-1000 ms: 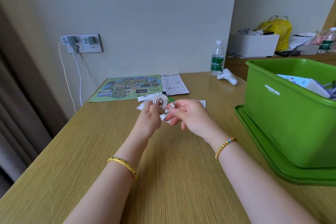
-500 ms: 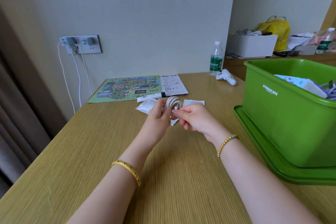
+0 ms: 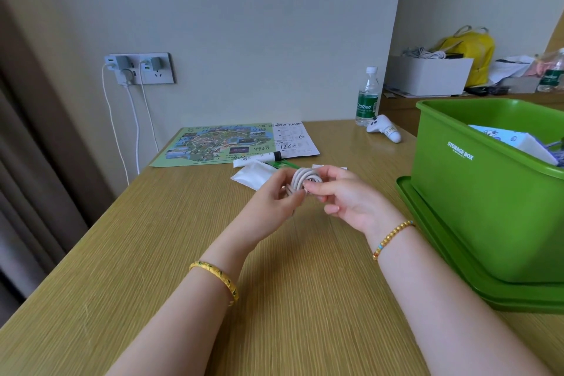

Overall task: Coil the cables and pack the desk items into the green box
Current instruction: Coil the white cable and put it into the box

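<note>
Both hands pinch a small white cable coil [image 3: 303, 181] above the desk [image 3: 152, 253]: the left hand [image 3: 274, 201] grips its left side, the right hand [image 3: 341, 195] its right. The green box [image 3: 476, 201] stands on its lid [image 3: 427, 223] just to the right.

Hotel-like room: wooden desk [image 3: 152, 253], wall socket [image 3: 143, 69], tourist map [image 3: 219, 145], curtain [image 3: 27, 162].
</note>
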Available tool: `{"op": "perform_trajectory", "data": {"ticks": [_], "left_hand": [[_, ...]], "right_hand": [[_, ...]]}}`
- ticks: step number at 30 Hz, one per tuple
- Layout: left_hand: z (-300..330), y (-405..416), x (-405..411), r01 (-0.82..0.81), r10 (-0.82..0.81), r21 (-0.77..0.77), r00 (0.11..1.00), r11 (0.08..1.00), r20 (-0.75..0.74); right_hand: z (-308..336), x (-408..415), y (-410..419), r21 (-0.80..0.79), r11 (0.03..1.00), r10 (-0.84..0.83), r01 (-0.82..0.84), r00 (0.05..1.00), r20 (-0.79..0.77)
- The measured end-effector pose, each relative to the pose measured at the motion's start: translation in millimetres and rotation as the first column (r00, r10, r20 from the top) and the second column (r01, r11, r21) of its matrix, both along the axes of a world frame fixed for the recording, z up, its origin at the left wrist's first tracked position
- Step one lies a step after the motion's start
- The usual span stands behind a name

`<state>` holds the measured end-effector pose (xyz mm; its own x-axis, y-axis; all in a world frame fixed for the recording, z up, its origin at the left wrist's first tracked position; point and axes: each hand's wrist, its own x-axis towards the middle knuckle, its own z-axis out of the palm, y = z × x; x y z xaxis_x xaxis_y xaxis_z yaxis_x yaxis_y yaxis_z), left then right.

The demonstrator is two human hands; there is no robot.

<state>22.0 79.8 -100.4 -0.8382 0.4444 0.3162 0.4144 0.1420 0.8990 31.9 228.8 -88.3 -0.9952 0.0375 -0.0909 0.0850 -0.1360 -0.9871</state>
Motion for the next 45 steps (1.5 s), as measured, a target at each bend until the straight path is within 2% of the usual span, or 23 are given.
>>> {"op": "perform_trajectory", "data": {"ticks": [3, 7, 12, 15, 21, 25, 28, 31, 34, 39, 45], "left_hand": [[-3, 1, -1, 0.018, -0.021, -0.044, 0.999, 0.999, -0.048], [-4, 1, -4, -0.065, 0.060, -0.082, 0.997, 0.995, -0.051], [-4, 0, -6, -0.075, 0.079, -0.109, 0.996, 0.991, 0.029], [-4, 1, -6, -0.053, 0.061, -0.113, 0.996, 0.992, 0.070], [-3, 1, -7, -0.043, 0.058, -0.086, 0.982, 0.995, 0.178], [-5, 4, -6, -0.080, 0.085, -0.031, 0.966, 0.996, 0.245], [-6, 6, -5, -0.037, 0.037, -0.004, 0.969, 0.999, 0.245], [-7, 5, -4, -0.011, 0.017, -0.030, 0.976, 1.000, 0.219], [-7, 4, -6, -0.055, 0.065, -0.063, 0.983, 0.996, 0.174], [-3, -3, -7, -0.070, 0.068, 0.000, 0.976, 0.998, 0.205], [-2, -3, -4, -0.050, 0.048, 0.003, 0.967, 0.999, 0.248]], "right_hand": [[-1, -1, 3, 0.045, 0.999, 0.026, -0.027, 0.999, 0.026], [-1, -1, 4, 0.135, 0.991, 0.019, -0.019, 1.000, 0.003], [-1, 1, 8, 0.210, 0.975, 0.097, -0.079, 0.992, -0.077], [-3, 0, 6, 0.196, 0.975, 0.124, -0.103, 0.988, -0.096], [-5, -1, 5, 0.236, 0.968, 0.129, -0.089, 0.979, -0.157], [-6, -2, 4, 0.211, 0.977, 0.075, -0.040, 0.984, -0.160], [-5, -4, 4, 0.165, 0.986, -0.012, 0.033, 0.992, -0.127], [-6, -5, 4, 0.196, 0.978, -0.049, 0.069, 0.993, -0.107], [-7, -5, 6, 0.219, 0.976, 0.009, 0.021, 0.991, -0.136], [-4, -4, 11, 0.153, 0.978, 0.173, -0.141, 0.959, -0.224], [-3, -1, 7, 0.245, 0.962, 0.183, -0.117, 0.946, -0.268]]}}
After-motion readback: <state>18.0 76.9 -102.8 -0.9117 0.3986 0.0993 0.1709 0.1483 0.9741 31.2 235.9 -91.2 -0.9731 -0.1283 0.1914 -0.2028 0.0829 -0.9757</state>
